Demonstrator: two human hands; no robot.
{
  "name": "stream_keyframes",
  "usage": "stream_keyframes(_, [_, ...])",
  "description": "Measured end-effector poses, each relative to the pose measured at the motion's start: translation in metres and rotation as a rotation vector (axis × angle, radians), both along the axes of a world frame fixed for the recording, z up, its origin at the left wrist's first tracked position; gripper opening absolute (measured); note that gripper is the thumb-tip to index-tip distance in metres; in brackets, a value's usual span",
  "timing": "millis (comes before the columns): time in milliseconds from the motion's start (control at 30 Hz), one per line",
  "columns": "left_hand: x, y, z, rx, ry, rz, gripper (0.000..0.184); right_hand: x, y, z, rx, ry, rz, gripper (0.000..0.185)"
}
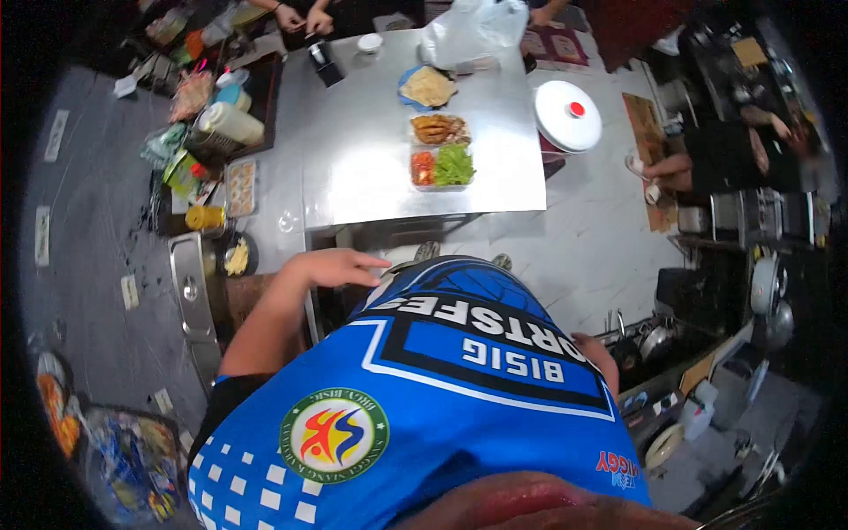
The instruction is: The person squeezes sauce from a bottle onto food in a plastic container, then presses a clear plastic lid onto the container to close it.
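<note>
My left hand (340, 268) is held in front of my blue shirt (495, 353), close to its lower hem, with fingers stretched out and nothing in them. On my right side a strip of bare skin (601, 358) shows past the shirt; the fingers there are hidden. Ahead on the steel table (358, 168) is a clear container (442, 184) with green lettuce (455, 164) and chopped red food (423, 168). Behind it, another compartment or container holds browned fried pieces (435, 130). Farther back lies a blue plate (408, 95) with pale food (429, 87) on it.
A white plastic bag (475, 35) and a small white cup (369, 42) stand at the back, near another person's hands (305, 19). Bottles (231, 124) crowd the left. A white round lid (567, 115) is at right. Another person (720, 150) works by the stove.
</note>
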State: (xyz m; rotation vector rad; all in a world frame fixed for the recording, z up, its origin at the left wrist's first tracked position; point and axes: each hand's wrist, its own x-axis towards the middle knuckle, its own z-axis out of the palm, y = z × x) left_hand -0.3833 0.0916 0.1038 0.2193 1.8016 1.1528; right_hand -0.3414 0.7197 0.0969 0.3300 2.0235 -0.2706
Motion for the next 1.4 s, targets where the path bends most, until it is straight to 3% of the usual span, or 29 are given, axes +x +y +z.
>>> stream_keyframes(100, [0.018, 0.009, -0.083, -0.159, -0.070, 0.114, 0.066, 0.008, 0.019, -0.064, 0.068, -0.006, 0.163, 0.048])
stream_keyframes(167, [0.031, 0.021, -0.120, -0.127, -0.430, 0.749, 0.069, 0.017, 0.045, -0.097, 0.008, 0.004, 0.168, 0.048])
stream_keyframes(200, [0.031, 0.026, -0.127, -0.125, -0.427, 0.735, 0.069, 0.019, 0.057, -0.107, -0.024, 0.009, 0.150, 0.047])
stream_keyframes(267, [0.026, 0.020, -0.140, 0.018, -0.516, 1.414, 0.074, 0.021, 0.082, -0.121, -0.084, 0.016, 0.106, 0.046])
stream_keyframes(333, [0.024, -0.002, -0.162, 0.152, -0.477, 1.733, 0.093, 0.024, 0.116, -0.129, -0.160, 0.022, 0.057, 0.045])
stream_keyframes(400, [0.016, -0.010, -0.168, 0.161, -0.440, 1.897, 0.097, 0.032, 0.178, -0.158, -0.319, 0.038, 0.093, 0.045])
stream_keyframes(467, [0.008, -0.008, -0.169, 0.119, -0.447, 1.954, 0.099, 0.032, 0.259, -0.193, -0.589, 0.056, 0.249, 0.044])
stream_keyframes(500, [0.008, -0.005, -0.177, 0.105, -0.444, 1.953, 0.099, 0.008, 0.208, -0.084, -0.554, 0.167, -0.350, 0.039])
stream_keyframes(533, [0.005, 0.005, -0.176, 0.064, -0.432, 1.968, 0.097, -0.027, 0.188, -0.035, -0.301, 0.109, -0.530, 0.037])
stream_keyframes(600, [0.011, 0.028, -0.186, 0.096, -0.353, 1.891, 0.090, -0.036, 0.266, -0.068, -0.342, 0.141, -0.661, 0.035])
stream_keyframes(667, [0.016, 0.070, -0.195, -0.054, -0.277, 1.704, 0.082, -0.055, 0.318, -0.087, -0.432, 0.214, -0.793, 0.036])
stream_keyframes(733, [0.014, 0.114, -0.215, -0.456, -0.314, 1.182, 0.072, -0.072, 0.353, -0.114, -0.368, 0.218, -0.703, 0.039])
stream_keyframes(767, [0.043, 0.137, -0.267, -0.303, 0.099, 0.986, 0.066, -0.087, 0.334, -0.107, -0.349, 0.195, -0.704, 0.040])
stream_keyframes(833, [0.042, 0.197, -0.260, -0.396, 0.040, 0.474, 0.069, -0.102, 0.292, -0.089, -0.321, 0.140, -0.697, 0.041])
stream_keyframes(867, [0.056, 0.235, -0.267, -0.182, -0.169, 0.900, 0.071, -0.106, 0.279, -0.093, -0.333, 0.124, -0.667, 0.041])
stream_keyframes(900, [0.054, 0.250, -0.259, -0.432, -0.131, 0.955, 0.073, -0.109, 0.269, -0.095, -0.430, 0.118, -0.502, 0.041])
stream_keyframes(933, [0.052, 0.244, -0.244, -0.438, -0.124, 0.976, 0.073, -0.113, 0.258, -0.098, -0.527, 0.120, -0.341, 0.041])
stream_keyframes(1000, [0.049, 0.218, -0.210, -0.517, -0.150, 0.740, 0.073, -0.119, 0.224, -0.115, -0.502, 0.048, -0.594, 0.043])
stream_keyframes(1033, [0.046, 0.194, -0.190, -0.530, -0.037, 0.692, 0.071, -0.124, 0.232, -0.143, -0.560, -0.012, -0.520, 0.046])
stream_keyframes(1100, [0.038, 0.132, -0.189, -0.587, 0.073, 0.972, 0.061, -0.123, 0.237, -0.193, -0.572, 0.008, -0.472, 0.047])
stream_keyframes(1133, [0.029, 0.101, -0.171, -0.641, 0.247, 1.153, 0.051, -0.127, 0.233, -0.204, -0.576, 0.035, -0.428, 0.048])
stream_keyframes(1167, [0.012, 0.070, -0.136, -0.577, 0.133, 1.344, 0.045, -0.132, 0.224, -0.204, -0.553, 0.010, -0.340, 0.048])
stream_keyframes(1200, [0.007, 0.029, -0.142, -0.511, 0.364, 1.485, 0.033, -0.138, 0.205, -0.192, -0.553, 0.014, -0.346, 0.048])
stream_keyframes(1233, [-0.007, -0.019, -0.144, -0.656, 0.506, 1.533, 0.036, -0.143, 0.177, -0.169, -0.520, -0.035, -0.448, 0.047])
stream_keyframes(1267, [-0.023, -0.054, -0.109, -0.694, 0.430, 1.589, 0.044, -0.148, 0.153, -0.148, -0.489, -0.080, -0.552, 0.047])
stream_keyframes(1300, [-0.038, -0.091, -0.092, -0.710, 0.544, 1.633, 0.049, -0.150, 0.133, -0.131, -0.456, 0.078, -0.205, 0.044])
stream_keyframes(1400, [-0.090, -0.197, -0.049, -0.863, 0.940, 1.651, 0.069, -0.151, 0.092, -0.130, -0.364, 0.139, -0.390, 0.041])
